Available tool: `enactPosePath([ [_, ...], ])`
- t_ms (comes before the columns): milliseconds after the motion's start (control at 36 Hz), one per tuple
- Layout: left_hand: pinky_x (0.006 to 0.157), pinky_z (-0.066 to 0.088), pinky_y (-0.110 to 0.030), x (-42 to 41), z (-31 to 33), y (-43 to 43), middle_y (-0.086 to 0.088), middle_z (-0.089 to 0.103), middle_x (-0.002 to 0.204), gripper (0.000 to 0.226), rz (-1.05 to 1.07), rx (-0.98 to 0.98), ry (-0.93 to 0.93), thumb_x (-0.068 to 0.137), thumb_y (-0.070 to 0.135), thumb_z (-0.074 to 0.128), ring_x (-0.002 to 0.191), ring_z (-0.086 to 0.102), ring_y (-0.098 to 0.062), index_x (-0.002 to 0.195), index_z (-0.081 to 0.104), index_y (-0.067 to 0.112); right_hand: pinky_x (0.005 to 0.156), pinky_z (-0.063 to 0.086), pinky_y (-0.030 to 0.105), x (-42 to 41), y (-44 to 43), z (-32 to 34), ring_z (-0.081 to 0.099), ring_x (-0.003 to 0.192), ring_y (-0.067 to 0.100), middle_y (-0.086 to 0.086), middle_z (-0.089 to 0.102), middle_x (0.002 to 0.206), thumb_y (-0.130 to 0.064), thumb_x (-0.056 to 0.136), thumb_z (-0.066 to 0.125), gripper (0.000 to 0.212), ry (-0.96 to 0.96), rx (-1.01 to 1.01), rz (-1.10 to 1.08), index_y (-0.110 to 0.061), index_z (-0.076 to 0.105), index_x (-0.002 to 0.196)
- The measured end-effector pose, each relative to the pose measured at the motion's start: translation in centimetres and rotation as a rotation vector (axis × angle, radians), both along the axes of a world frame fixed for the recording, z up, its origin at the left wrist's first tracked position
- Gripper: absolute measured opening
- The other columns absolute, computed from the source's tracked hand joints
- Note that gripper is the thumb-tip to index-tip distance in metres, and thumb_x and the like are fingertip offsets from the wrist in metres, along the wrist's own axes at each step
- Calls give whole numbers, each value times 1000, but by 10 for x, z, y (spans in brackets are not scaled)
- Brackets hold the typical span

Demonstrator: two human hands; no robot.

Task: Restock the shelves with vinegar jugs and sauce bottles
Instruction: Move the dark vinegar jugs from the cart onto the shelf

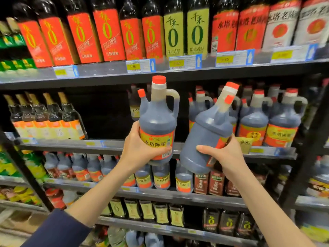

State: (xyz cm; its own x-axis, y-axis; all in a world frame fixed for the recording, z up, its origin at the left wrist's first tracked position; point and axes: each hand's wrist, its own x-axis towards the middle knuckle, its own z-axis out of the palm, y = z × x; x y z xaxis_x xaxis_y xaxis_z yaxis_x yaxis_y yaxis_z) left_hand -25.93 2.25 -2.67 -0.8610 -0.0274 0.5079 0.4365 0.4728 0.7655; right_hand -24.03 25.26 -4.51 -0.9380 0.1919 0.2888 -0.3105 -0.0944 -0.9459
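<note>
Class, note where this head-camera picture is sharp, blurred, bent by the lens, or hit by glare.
Head view: the upright jug in the left hand has a sharp label; the tilted jug in the right hand looks softer; price tags smear; shelf rails bow with wide-angle distortion; glare spots streak the top bottles.

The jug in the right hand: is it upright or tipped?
Tipped: the jug leans, its red cap well right of its base.
</note>
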Motion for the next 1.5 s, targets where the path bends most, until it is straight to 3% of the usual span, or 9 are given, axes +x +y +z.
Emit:
enactPosePath([
  [167,68,49,-7,-41,2,3,17,60,104,84,-11,24,21,51,27,93,95,59,11,118,43,25,57,52,27,-42,1,0,68,90,16,-1,67,104,-22,37,92,82,6,25,-23,-21,54,110],
  [361,65,44,-1,-76,0,10,21,54,103,85,-37,-8,53,55,18,92,92,53,22,119,37,24,71,57,34,-69,4,-3,66,97,14,2,64,113,-20,37,92,95,16,15,-57,-14,50,122],
  [694,68,48,-9,-157,-16,8,12,63,100,75,-160,-75,6,52,13,92,92,60,7,107,44,34,61,58,32,-102,1,-12,68,85,6,0,64,111,-17,46,94,89,-2,72,-145,-17,48,121],
  [833,67,48,-15,-197,-23,6,19,64,88,61,-213,-116,-11,51,10,92,81,61,14,89,51,35,87,54,41,-109,-7,-14,63,100,5,-7,61,114,-23,41,95,94,5,87,-250,-24,46,121],
  [972,81,52,-24,-237,-34,6,9,65,108,93,-272,-96,-82,42,37,91,98,63,-2,122,46,24,87,54,40,-115,-19,-16,61,106,12,-3,61,118,-41,33,87,102,34,65,-331,-22,46,124],
  [1083,76,47,-17,-263,-45,11,13,61,108,89,-289,-139,-124,46,21,91,98,61,-3,123,47,18,79,57,41,-120,-26,-20,63,104,15,3,61,118,-38,34,88,101,42,46,-373,-19,47,124],
  [1306,84,51,-32,-293,-61,22,-1,64,115,102,-328,-136,-171,36,41,91,104,62,-19,124,49,11,83,55,48,-125,-35,-26,62,108,18,2,61,120,-40,36,89,102,45,44,-477,-18,48,126],
  [1444,87,54,-40,-304,-66,24,-3,66,112,107,-374,-46,-193,30,47,92,98,64,-18,122,50,11,70,55,41,-125,-39,-28,63,99,36,9,63,113,-47,33,95,103,29,41,-515,-17,50,121],
  [1500,85,55,-41,-311,-69,27,-2,68,109,108,-390,-12,-201,26,53,90,96,66,-16,120,53,13,61,56,30,-126,-39,-29,66,96,27,8,64,110,-32,39,96,92,34,37,-512,-17,51,118],
])
